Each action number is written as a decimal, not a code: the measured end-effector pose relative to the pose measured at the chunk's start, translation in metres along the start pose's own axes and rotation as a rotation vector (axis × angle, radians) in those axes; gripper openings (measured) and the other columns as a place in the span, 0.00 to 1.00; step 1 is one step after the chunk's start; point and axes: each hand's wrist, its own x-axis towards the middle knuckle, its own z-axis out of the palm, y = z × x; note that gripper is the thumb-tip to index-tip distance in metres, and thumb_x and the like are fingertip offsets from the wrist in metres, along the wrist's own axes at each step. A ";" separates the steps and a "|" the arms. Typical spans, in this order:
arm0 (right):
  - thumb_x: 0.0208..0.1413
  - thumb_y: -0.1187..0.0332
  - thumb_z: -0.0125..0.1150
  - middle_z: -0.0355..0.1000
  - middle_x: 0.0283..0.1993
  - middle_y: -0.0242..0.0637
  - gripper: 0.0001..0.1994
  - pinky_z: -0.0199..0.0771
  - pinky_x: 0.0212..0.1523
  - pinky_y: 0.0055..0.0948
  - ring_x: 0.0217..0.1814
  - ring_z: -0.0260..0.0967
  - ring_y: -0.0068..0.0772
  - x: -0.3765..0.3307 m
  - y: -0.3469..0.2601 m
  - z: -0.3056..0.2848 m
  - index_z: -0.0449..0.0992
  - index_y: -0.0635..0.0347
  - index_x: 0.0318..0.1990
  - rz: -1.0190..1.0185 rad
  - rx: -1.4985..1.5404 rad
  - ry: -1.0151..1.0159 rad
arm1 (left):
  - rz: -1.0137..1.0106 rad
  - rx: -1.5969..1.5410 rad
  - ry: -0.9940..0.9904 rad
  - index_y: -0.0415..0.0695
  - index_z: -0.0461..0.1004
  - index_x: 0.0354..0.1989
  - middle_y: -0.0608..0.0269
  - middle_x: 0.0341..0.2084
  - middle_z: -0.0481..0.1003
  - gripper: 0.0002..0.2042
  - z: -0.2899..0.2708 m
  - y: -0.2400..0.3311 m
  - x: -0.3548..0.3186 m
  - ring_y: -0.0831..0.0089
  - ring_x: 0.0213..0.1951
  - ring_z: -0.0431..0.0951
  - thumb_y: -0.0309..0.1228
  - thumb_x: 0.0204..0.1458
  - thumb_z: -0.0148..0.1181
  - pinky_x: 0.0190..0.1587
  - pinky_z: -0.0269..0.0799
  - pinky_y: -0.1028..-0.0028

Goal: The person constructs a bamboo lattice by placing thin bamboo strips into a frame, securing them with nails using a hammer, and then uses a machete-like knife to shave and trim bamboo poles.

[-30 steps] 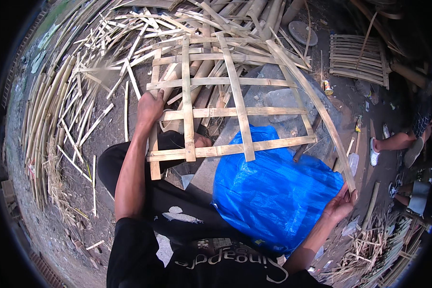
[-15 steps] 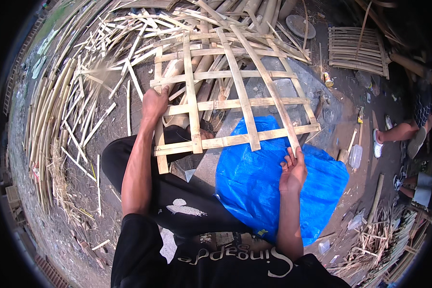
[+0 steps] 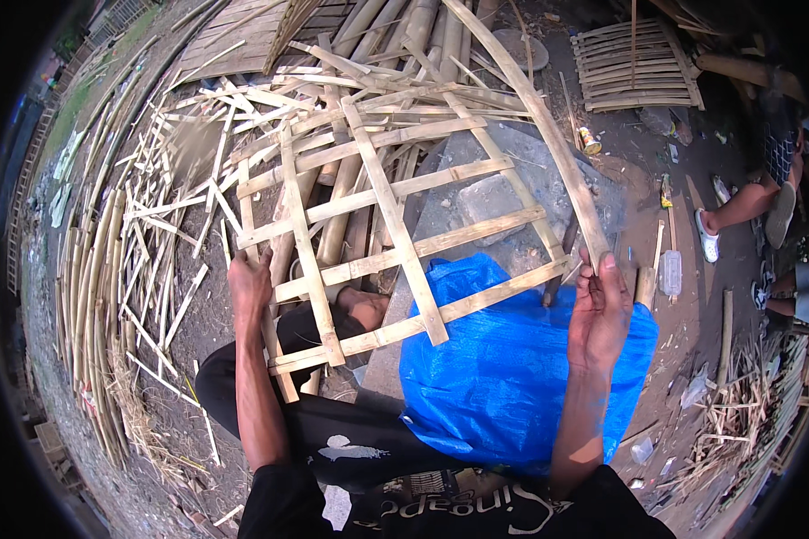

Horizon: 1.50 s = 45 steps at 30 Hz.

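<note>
Left hand [image 3: 250, 283] is gripping the bamboo lattice [image 3: 382, 234] edge; right hand [image 3: 600, 310], fingers clamped on a long bamboo strip [image 3: 548, 144], is probably best guiding it steadily while weaving.

Dirt ground [image 3: 198, 323] under scattered bamboo strips [image 3: 144, 225]

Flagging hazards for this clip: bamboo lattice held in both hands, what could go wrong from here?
1. The right hand grips the long curved strip at its lower end only; it looks flexed and could spring loose.
2. The left hand wraps a bare split slat at the lattice edge; splinters or cuts seem likely.
3. The lattice rests partly over the blue tarp on the lap, among loose offcuts; it may slip or snag.
</note>
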 end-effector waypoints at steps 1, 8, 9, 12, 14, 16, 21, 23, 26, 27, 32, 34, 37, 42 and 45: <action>0.65 0.67 0.61 0.79 0.46 0.46 0.11 0.72 0.44 0.20 0.40 0.73 0.21 0.022 -0.009 0.005 0.79 0.67 0.45 -0.043 -0.044 -0.071 | -0.006 -0.012 -0.034 0.26 0.75 0.49 0.34 0.37 0.80 0.24 0.003 0.007 -0.001 0.49 0.41 0.83 0.38 0.55 0.66 0.47 0.75 0.59; 0.66 0.65 0.59 0.79 0.48 0.40 0.11 0.69 0.46 0.21 0.40 0.70 0.17 0.254 -0.012 0.033 0.78 0.63 0.47 0.039 -0.411 -0.579 | -0.010 -0.028 -0.041 0.26 0.74 0.49 0.32 0.38 0.79 0.21 -0.017 0.027 -0.017 0.47 0.42 0.82 0.34 0.57 0.63 0.47 0.75 0.58; 0.66 0.64 0.59 0.79 0.48 0.39 0.11 0.69 0.47 0.21 0.40 0.70 0.17 0.285 -0.007 0.028 0.77 0.62 0.47 0.045 -0.496 -0.599 | -0.003 -0.039 -0.042 0.26 0.74 0.48 0.33 0.37 0.79 0.20 -0.015 0.034 -0.018 0.48 0.42 0.83 0.34 0.57 0.63 0.47 0.75 0.58; 0.67 0.63 0.58 0.79 0.49 0.36 0.11 0.67 0.48 0.22 0.42 0.69 0.17 0.359 0.037 0.005 0.77 0.60 0.49 0.103 -0.630 -0.645 | -0.166 0.007 -0.152 0.28 0.75 0.48 0.35 0.36 0.80 0.19 -0.031 0.056 -0.015 0.49 0.42 0.83 0.33 0.57 0.63 0.47 0.75 0.59; 0.67 0.63 0.58 0.79 0.49 0.35 0.11 0.67 0.50 0.23 0.43 0.69 0.17 0.399 0.063 -0.009 0.76 0.59 0.50 0.120 -0.627 -0.653 | -0.044 0.062 -0.059 0.27 0.75 0.47 0.35 0.36 0.80 0.18 -0.031 0.048 -0.013 0.54 0.39 0.83 0.33 0.57 0.63 0.43 0.75 0.61; 0.67 0.62 0.57 0.79 0.49 0.32 0.13 0.66 0.51 0.21 0.44 0.70 0.17 0.430 0.078 -0.017 0.75 0.59 0.52 0.118 -0.801 -0.697 | -0.069 0.053 -0.087 0.27 0.74 0.47 0.36 0.37 0.80 0.18 -0.036 0.048 -0.012 0.55 0.39 0.83 0.33 0.58 0.63 0.43 0.74 0.61; 0.67 0.62 0.58 0.79 0.44 0.28 0.11 0.66 0.48 0.19 0.41 0.67 0.17 0.474 0.087 -0.037 0.78 0.59 0.47 0.097 -1.012 -0.675 | -0.100 0.023 -0.114 0.28 0.74 0.45 0.42 0.32 0.80 0.18 -0.036 0.054 -0.010 0.62 0.34 0.80 0.35 0.60 0.63 0.42 0.74 0.64; 0.66 0.62 0.58 0.78 0.38 0.27 0.10 0.66 0.43 0.21 0.38 0.66 0.17 0.497 0.069 -0.036 0.78 0.59 0.45 0.103 -1.228 -0.760 | -0.158 0.078 -0.151 0.28 0.74 0.46 0.42 0.34 0.80 0.19 -0.037 0.071 -0.009 0.64 0.35 0.80 0.36 0.60 0.62 0.43 0.73 0.64; 0.66 0.63 0.58 0.76 0.35 0.25 0.10 0.66 0.41 0.22 0.36 0.66 0.17 0.508 0.064 0.000 0.78 0.60 0.45 0.157 -1.398 -0.915 | -0.234 0.054 -0.198 0.25 0.72 0.49 0.41 0.37 0.80 0.22 -0.037 0.073 -0.010 0.65 0.39 0.79 0.37 0.60 0.62 0.46 0.73 0.64; 0.66 0.62 0.59 0.76 0.35 0.25 0.11 0.66 0.42 0.22 0.36 0.66 0.18 0.501 0.066 0.015 0.78 0.61 0.45 0.171 -1.408 -0.931 | -0.182 0.104 -0.153 0.25 0.72 0.50 0.41 0.38 0.80 0.22 -0.036 0.076 -0.011 0.63 0.39 0.79 0.37 0.61 0.62 0.47 0.73 0.64; 0.65 0.61 0.60 0.78 0.37 0.26 0.13 0.66 0.44 0.23 0.38 0.66 0.21 0.501 0.065 0.045 0.78 0.62 0.46 0.112 -1.386 -0.986 | -0.212 0.117 -0.186 0.26 0.72 0.51 0.39 0.40 0.79 0.21 -0.028 0.072 -0.002 0.59 0.42 0.78 0.35 0.61 0.61 0.51 0.71 0.62; 0.65 0.58 0.61 0.71 0.33 0.22 0.13 0.63 0.39 0.21 0.36 0.61 0.15 0.518 0.086 0.066 0.78 0.60 0.43 0.023 -1.287 -1.074 | -0.152 0.095 -0.185 0.27 0.72 0.51 0.40 0.40 0.79 0.20 -0.026 0.067 0.000 0.59 0.41 0.78 0.35 0.60 0.61 0.50 0.70 0.62; 0.64 0.52 0.60 0.77 0.39 0.30 0.19 0.68 0.41 0.29 0.39 0.68 0.23 0.500 0.129 0.147 0.79 0.63 0.45 -0.041 -1.266 -1.066 | -0.097 0.233 -0.086 0.29 0.73 0.50 0.43 0.37 0.79 0.18 -0.024 0.062 -0.008 0.60 0.39 0.77 0.34 0.60 0.61 0.49 0.71 0.63; 0.61 0.55 0.60 0.78 0.54 0.46 0.21 0.73 0.56 0.45 0.56 0.74 0.50 0.537 0.182 0.197 0.78 0.66 0.50 -0.297 -1.994 -0.742 | -0.113 0.180 -0.102 0.30 0.72 0.49 0.44 0.36 0.77 0.16 -0.023 0.088 -0.006 0.60 0.37 0.74 0.31 0.60 0.60 0.47 0.69 0.63; 0.58 0.66 0.57 0.76 0.55 0.51 0.16 0.74 0.57 0.43 0.57 0.74 0.55 0.566 0.219 0.178 0.79 0.66 0.50 -0.241 -1.958 -0.694 | -0.154 0.284 -0.152 0.29 0.71 0.44 0.43 0.25 0.75 0.13 -0.019 0.090 -0.008 0.62 0.26 0.70 0.29 0.60 0.58 0.34 0.67 0.61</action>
